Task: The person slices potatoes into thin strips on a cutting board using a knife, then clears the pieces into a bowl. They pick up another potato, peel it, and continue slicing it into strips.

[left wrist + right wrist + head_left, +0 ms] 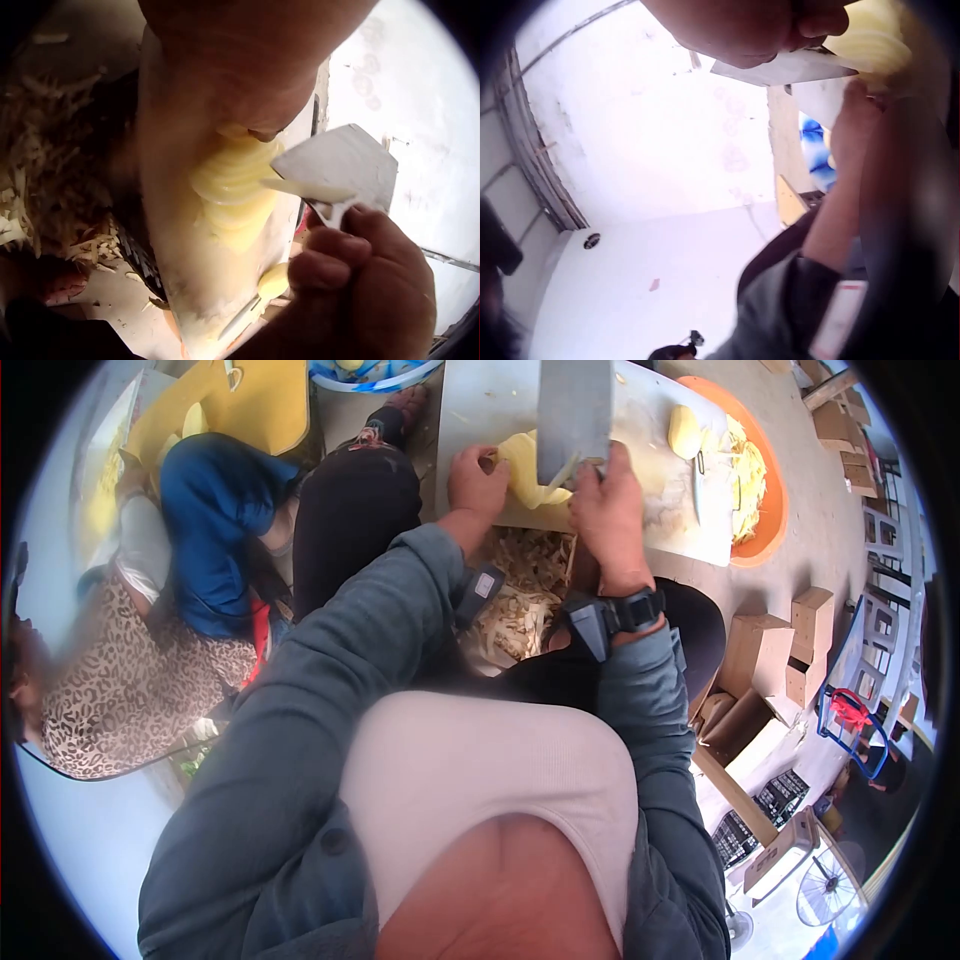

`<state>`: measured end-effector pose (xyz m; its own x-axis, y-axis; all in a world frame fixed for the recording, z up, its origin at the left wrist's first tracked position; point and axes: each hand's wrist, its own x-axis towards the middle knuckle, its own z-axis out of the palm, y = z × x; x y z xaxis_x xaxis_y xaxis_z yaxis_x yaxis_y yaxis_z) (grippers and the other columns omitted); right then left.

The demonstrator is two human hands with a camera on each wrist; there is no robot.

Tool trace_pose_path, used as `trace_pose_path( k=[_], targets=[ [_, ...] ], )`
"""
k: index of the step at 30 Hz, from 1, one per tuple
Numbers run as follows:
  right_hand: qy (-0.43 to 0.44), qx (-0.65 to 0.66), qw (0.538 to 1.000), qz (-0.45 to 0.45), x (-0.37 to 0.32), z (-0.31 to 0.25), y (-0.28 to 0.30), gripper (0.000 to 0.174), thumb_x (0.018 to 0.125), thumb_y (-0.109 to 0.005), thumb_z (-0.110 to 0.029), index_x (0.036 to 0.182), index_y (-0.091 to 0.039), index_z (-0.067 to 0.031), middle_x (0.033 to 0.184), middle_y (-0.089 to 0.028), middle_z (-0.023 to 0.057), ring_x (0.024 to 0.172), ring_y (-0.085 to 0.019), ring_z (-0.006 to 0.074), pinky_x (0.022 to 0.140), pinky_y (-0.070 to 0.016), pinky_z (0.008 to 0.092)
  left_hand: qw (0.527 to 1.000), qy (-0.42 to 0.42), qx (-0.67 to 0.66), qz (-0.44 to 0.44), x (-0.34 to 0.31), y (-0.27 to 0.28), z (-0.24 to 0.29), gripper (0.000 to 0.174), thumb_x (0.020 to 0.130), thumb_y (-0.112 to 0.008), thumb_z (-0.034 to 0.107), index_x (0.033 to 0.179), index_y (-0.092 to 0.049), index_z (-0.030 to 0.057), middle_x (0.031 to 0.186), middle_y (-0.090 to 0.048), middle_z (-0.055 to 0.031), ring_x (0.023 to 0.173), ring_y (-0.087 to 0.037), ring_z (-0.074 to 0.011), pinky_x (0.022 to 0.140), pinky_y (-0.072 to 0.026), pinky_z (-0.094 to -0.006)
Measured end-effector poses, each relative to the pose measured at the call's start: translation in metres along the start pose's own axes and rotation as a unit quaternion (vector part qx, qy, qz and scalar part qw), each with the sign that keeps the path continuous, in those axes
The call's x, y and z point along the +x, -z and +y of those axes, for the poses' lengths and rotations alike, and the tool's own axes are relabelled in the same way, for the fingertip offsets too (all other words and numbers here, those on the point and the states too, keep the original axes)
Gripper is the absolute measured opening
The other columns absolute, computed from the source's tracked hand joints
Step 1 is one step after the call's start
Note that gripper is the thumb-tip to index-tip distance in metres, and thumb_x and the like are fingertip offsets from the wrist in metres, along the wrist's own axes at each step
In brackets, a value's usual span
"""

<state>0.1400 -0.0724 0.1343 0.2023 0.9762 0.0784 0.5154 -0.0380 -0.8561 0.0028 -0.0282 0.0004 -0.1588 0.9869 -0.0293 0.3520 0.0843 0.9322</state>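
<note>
A row of sliced, peeled potato [532, 468] lies fanned out on the white cutting board [480, 420]. My left hand [478, 492] holds the left end of the slices, its fingertips curled against them. In my right hand [608, 505] is the handle of a cleaver [574, 415]. Its broad blade stands raised just right of the slices. Over the blade's lower edge in the left wrist view shows a thin potato strip [311, 189]. A whole peeled potato [685, 432] and a slim tool with a pale blade [699, 490] lie farther right on the board.
An orange basin [772, 490] of shredded potato stands under the board's right end. Peelings [520, 600] fill a container between the knees. Another person in leopard print [130, 680] sits at left beside a yellow board [270, 410]. Cardboard boxes [755, 650] stand at right.
</note>
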Motion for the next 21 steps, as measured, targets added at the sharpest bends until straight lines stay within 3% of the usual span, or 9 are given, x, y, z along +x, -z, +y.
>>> trace_pose_path(
  k=[1,2,4,5,9,11,15,19,21],
  targets=[
    [-0.005,0.014,1.0,0.016,-0.001,0.001,0.009,0.022,0.086,-0.048,-0.004,0.105,-0.042,0.0048,0.071,-0.059,0.0203,0.06,-0.06,0.0339,0.053,-0.0472,0.0396,1.0,-0.012,0.016,-0.009,0.0,0.002,0.0,0.032,0.071,-0.069,0.018,0.099,-0.061,0.0053,0.096,-0.055,-0.0118,0.085,-0.057,-0.0262,0.079,-0.0472,-0.0353],
    [-0.004,0.016,1.0,0.019,-0.004,-0.008,0.017,0.022,0.086,-0.048,-0.004,0.105,-0.042,0.0048,0.071,-0.059,0.0203,0.06,-0.06,0.0339,0.053,-0.0472,0.0396,0.999,-0.025,0.032,-0.018,0.0,0.003,0.002,0.034,0.071,-0.068,0.019,0.101,-0.06,0.0055,0.1,-0.054,-0.0123,0.086,-0.057,-0.0268,0.079,-0.0472,-0.0353],
    [-0.139,0.137,0.98,0.048,-0.008,-0.028,0.033,0.021,0.089,-0.049,-0.006,0.106,-0.041,0.0039,0.07,-0.057,0.0111,0.055,-0.056,0.0175,0.046,-0.0461,0.0309,0.999,-0.034,0.033,-0.008,-0.003,0.005,0.006,0.042,0.07,-0.071,0.023,0.106,-0.059,0.0059,0.106,-0.053,-0.0136,0.092,-0.056,-0.027,0.081,-0.0464,-0.0353],
    [-0.124,0.17,0.976,0.048,-0.008,-0.025,0.038,0.019,0.091,-0.047,-0.006,0.106,-0.041,0.0032,0.075,-0.053,0.0079,0.054,-0.05,0.0092,0.041,-0.0425,0.0243,0.999,-0.04,0.034,0.002,-0.004,0.006,0.01,0.05,0.068,-0.073,0.027,0.111,-0.059,0.0062,0.113,-0.051,-0.0149,0.097,-0.055,-0.0273,0.084,-0.0456,-0.0353],
    [-0.154,0.315,0.934,0.074,-0.014,-0.024,0.048,0.016,0.09,-0.044,-0.002,0.106,-0.04,0.0023,0.085,-0.05,0.0108,0.052,-0.044,0.01,0.04,-0.0393,0.0243,0.978,-0.149,0.146,-0.006,-0.01,0.012,0.028,0.068,0.064,-0.077,0.036,0.122,-0.052,0.0083,0.127,-0.042,-0.016,0.11,-0.047,-0.032,0.094,-0.039,-0.0391],
    [-0.169,0.355,0.917,0.068,-0.017,-0.022,0.052,0.017,0.089,-0.044,-0.001,0.105,-0.041,0.0023,0.085,-0.05,0.0105,0.053,-0.044,0.0097,0.041,-0.0391,0.0241,0.947,-0.213,0.235,-0.049,-0.014,0.008,0.037,0.082,0.06,-0.079,0.041,0.128,-0.048,0.0094,0.132,-0.04,-0.016,0.118,-0.04,-0.0346,0.101,-0.0309,-0.0427],
    [-0.223,0.414,0.882,0.03,-0.022,-0.016,0.055,0.018,0.087,-0.045,0.0,0.105,-0.041,0.0021,0.085,-0.05,0.0102,0.054,-0.042,0.009,0.043,-0.0383,0.0237,0.935,-0.244,0.243,-0.083,-0.011,-0.003,0.035,0.087,0.059,-0.08,0.041,0.132,-0.044,0.0105,0.136,-0.038,-0.0157,0.121,-0.038,-0.0356,0.104,-0.0276,-0.0451],
    [-0.237,0.39,0.89,0.017,-0.032,-0.016,0.058,0.017,0.088,-0.045,-0.001,0.104,-0.042,0.002,0.085,-0.05,0.01,0.054,-0.042,0.0088,0.043,-0.0384,0.0238,0.932,-0.28,0.213,-0.093,-0.006,-0.012,0.016,0.094,0.057,-0.08,0.047,0.135,-0.039,0.0123,0.137,-0.036,-0.0152,0.123,-0.035,-0.0351,0.103,-0.0276,-0.0462],
    [-0.248,0.387,0.888,0.017,-0.036,-0.024,0.061,0.023,0.089,-0.044,-0.001,0.112,-0.042,0.0,0.085,-0.049,0.0052,0.055,-0.039,0.007,0.044,-0.0352,0.0205,0.934,-0.274,0.207,-0.096,-0.005,-0.012,0.013,0.093,0.058,-0.079,0.049,0.135,-0.04,0.0124,0.137,-0.036,-0.0152,0.123,-0.036,-0.0352,0.103,-0.0279,-0.0463]
  ],
)
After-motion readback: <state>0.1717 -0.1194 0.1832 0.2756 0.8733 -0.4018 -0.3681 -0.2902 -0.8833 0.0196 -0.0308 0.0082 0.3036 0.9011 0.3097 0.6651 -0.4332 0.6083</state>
